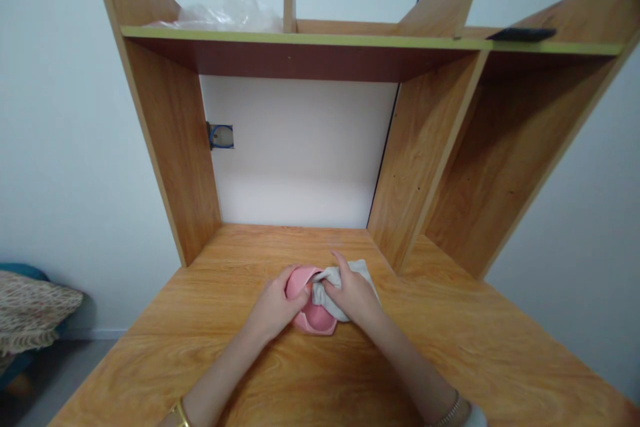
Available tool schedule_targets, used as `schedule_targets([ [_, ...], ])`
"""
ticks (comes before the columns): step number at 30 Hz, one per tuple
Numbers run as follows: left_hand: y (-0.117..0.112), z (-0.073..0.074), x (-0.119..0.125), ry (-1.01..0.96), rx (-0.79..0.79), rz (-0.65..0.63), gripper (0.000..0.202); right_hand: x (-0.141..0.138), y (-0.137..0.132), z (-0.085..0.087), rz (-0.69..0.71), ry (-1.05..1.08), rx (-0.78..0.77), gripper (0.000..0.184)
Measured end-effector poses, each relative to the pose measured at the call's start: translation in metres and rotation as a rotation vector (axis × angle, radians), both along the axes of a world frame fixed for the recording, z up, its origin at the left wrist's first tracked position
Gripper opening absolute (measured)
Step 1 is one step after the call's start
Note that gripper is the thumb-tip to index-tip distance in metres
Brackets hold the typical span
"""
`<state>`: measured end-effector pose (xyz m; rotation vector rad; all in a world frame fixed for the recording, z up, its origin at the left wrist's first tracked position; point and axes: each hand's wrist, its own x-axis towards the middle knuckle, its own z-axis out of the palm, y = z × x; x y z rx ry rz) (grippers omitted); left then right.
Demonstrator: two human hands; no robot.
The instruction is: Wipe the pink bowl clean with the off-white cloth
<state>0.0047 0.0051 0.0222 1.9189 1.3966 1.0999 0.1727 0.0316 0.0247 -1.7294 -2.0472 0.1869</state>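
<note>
A small pink plastic bowl [313, 317] sits near the middle of the wooden desk [475, 347], tipped up on its side between the two hands so that its opening faces up and to the left. The left hand [274, 307] is closed around the bowl's left rim, thumb over the lip, steadying it. The right hand [353, 293] is clenched on a crumpled pale grey cloth [363, 271] and presses it against the bowl's right side and into its mouth.

The bowl looks light and stiff, with a smooth, probably slick wall; it seems unlikely to break, but could skate across the polished desk if pushed from one side only. The rim is the surest place to grip, as the left hand does, since the rounded wall offers little purchase. The cloth is soft and limp, takes any shape, and is best gathered in a fist.

On the far shelf [350, 40] above the desk lie a clear crinkled plastic bag [230, 12] at left and a flat black object [523, 33] at right.
</note>
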Motion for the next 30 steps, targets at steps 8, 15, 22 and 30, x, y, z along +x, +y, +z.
schedule_targets([
  [8, -0.003, -0.013, 0.003, -0.077, 0.005, 0.046, 0.064, 0.006, 0.0, -0.016, 0.026, 0.302, 0.012, 0.057],
  [15, -0.008, -0.018, 0.016, -0.324, -0.06, -0.114, 0.098, -0.001, 0.006, -0.033, -0.03, 0.602, 0.045, 0.057],
  [22, -0.009, -0.01, 0.017, -0.332, -0.055, -0.096, 0.078, -0.001, 0.005, -0.021, -0.069, 0.508, -0.033, 0.067],
  [30, -0.006, -0.007, 0.021, -0.338, -0.003, -0.078, 0.067, 0.003, 0.008, -0.008, -0.115, 0.442, -0.033, 0.074],
])
